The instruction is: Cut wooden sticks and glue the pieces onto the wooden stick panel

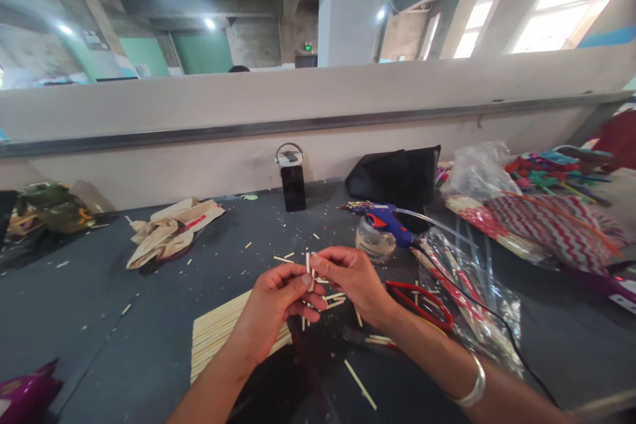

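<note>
Both my hands meet above the dark table, fingertips pinched around short pale wooden sticks. My left hand is closed on the lower part of the sticks, thumb pressed to its fingers. From the other side, my right hand pinches the sticks between thumb and forefinger. Beneath the left forearm lies a mat of pale sticks laid side by side. Loose cut sticks are scattered below the hands, and a longer stick lies nearer to me.
A blue hot glue gun rests on a clear jar, its cord running right. Red-handled pliers and plastic-wrapped sticks lie beside my right arm. A phone, black pouch and crumpled cloth sit farther back.
</note>
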The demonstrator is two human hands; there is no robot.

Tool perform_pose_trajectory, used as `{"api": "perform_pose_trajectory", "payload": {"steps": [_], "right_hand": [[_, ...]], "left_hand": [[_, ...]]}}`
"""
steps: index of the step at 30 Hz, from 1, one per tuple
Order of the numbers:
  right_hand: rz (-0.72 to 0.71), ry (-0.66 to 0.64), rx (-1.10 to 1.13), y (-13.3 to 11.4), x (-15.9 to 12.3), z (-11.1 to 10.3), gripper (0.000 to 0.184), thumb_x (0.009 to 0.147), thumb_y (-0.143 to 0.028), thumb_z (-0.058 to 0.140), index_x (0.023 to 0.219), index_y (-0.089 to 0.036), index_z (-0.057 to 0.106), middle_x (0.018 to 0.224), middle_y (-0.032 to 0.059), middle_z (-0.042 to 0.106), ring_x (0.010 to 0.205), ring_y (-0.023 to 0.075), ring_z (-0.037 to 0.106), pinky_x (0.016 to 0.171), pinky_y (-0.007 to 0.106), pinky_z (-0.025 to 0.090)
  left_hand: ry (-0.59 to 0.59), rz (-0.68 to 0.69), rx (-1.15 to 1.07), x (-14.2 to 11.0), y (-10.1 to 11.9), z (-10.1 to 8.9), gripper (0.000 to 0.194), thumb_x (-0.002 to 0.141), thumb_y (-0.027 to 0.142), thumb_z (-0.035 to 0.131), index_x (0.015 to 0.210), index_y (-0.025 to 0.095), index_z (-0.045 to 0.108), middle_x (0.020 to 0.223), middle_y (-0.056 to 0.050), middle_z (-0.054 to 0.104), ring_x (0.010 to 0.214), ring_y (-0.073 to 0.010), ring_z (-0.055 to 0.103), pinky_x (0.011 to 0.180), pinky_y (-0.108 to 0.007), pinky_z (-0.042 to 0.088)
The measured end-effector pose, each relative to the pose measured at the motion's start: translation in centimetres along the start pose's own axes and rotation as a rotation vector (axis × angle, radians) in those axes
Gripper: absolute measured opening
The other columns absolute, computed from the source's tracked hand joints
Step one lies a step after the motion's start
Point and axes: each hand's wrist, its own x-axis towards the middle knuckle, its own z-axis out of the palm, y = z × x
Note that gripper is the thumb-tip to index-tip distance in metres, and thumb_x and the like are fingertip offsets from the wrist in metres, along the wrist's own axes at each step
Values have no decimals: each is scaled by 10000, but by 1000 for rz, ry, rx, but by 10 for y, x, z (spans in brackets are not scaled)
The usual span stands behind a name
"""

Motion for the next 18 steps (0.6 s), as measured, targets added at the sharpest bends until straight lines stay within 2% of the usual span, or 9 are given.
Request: {"api": "perform_pose_trajectory", "payload": {"steps": [5,9,11,13,15,17,18], "right_hand": [[-68,37,-133,1,-1,2,225,755,-403,704,678,-191,709,628,-14,629,587,115,532,567,237,420],[-85,41,-247,-4,4,0,323,846,-451,569,736,-181,709,620,-4,616,513,100,481,492,232,377],[-92,50,-317,-12,5,-7,311,866,-429,527,833,-185,718,620,-1,620,492,104,475,473,234,369],[-104,53,-406,-21,1,-19,205,816,-341,590,873,-200,727,651,9,655,548,133,537,531,252,413],[-112,52,-561,-25,-11,-39,163,754,-242,626,862,-206,742,733,39,709,637,185,608,630,298,457],[-100,63,-1028,-20,-31,-63,294,796,-222,538,1027,-203,719,966,94,735,852,266,669,779,380,486],[-81,72,-1193,-15,-42,-75,343,791,-197,509,1073,-178,703,1049,126,719,954,300,660,839,415,482]], "left_hand": [[-14,-10,11,1,-2,0,188,777,257,711,866,97,671,761,-66,682,594,-124,639,535,-213,540],[21,38,-26,1,-1,-1,123,786,234,689,815,119,653,713,-42,677,531,-107,613,491,-211,523],[56,67,-44,1,2,-2,104,788,222,679,817,126,649,693,-33,673,512,-98,598,476,-201,512],[86,86,-64,1,6,-3,116,782,218,677,854,131,650,662,-19,661,482,-88,573,447,-189,494],[98,101,-87,0,9,-4,141,777,222,676,886,136,646,639,-7,648,456,-80,548,418,-181,474],[100,109,-116,-1,10,-6,141,778,227,673,884,144,632,631,-1,645,433,-72,528,400,-174,458],[101,110,-132,-1,11,-7,135,783,229,667,883,149,622,629,0,646,423,-69,521,392,-172,451]]}}
